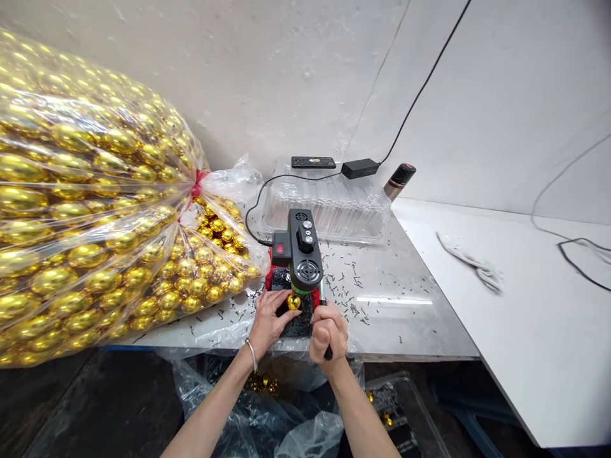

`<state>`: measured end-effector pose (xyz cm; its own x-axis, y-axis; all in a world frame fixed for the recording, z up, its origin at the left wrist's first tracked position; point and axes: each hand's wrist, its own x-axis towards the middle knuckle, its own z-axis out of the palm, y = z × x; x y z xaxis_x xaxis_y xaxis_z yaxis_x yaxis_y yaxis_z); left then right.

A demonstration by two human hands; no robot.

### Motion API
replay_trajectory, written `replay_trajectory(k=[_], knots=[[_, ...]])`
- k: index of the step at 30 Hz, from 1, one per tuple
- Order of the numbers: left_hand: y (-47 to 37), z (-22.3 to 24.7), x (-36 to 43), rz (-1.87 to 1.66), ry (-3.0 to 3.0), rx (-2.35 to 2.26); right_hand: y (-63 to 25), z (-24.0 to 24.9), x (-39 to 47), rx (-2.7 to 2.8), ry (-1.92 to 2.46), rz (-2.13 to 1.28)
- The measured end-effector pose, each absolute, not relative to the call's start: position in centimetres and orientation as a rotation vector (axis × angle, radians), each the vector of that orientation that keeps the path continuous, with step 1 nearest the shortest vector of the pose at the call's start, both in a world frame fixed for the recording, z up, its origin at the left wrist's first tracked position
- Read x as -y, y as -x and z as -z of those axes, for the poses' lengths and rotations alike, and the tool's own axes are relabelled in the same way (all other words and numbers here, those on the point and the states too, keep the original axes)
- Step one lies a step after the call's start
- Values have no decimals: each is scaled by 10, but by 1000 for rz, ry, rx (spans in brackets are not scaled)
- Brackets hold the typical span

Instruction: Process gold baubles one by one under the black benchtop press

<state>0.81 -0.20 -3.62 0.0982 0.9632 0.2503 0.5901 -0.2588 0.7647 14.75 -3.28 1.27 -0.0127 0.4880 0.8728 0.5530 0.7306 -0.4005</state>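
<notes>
Pinching 1 gold ball (293, 302) between thumb and fingers, the left hand (270, 321) has a narrow grip, just below the end of the black device (305, 251). Just right of that grip, the right hand (330, 331) is closed around a slim tool with a black handle (328, 353).

As to progress, 1 ball is at the device. Gold balls also lie below the grip, in an open clear bag (310, 439), and below and to its right, in a clear tray (422, 413). To its left, the big clear bag (71, 191) looks packed. Which balls are finished and which are left, I cannot tell; the black bits (353, 310) strewn right of the grip suggest that work is well under way.

Counted: 1 ball in the grip, at least 2 in the tray, a small cluster in the open bag, and far too many to count in the big bag, tied with 1 red tie (197, 182). Beyond the grip are 1 device, 1 power adapter (360, 168), 1 flat black item (313, 162), 1 clear container (329, 216) and 1 dark-capped bottle (400, 180). Well right of the grip, 1 glove (472, 262) lies on the white tabletop (539, 318), beside the grey tabletop (405, 318).
</notes>
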Motion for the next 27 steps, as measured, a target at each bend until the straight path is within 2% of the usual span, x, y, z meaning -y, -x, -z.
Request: replay_trajectory(k=[14,23,27], knots=[[-7,39,1,-1077,-1912,-1470,-143,7,26,1649,782,113],[-3,30,8,-1214,-1861,-1470,-138,-79,34,1489,943,-108],[11,27,55,-1101,-2038,-1320,-139,-89,35,1522,932,-119]])
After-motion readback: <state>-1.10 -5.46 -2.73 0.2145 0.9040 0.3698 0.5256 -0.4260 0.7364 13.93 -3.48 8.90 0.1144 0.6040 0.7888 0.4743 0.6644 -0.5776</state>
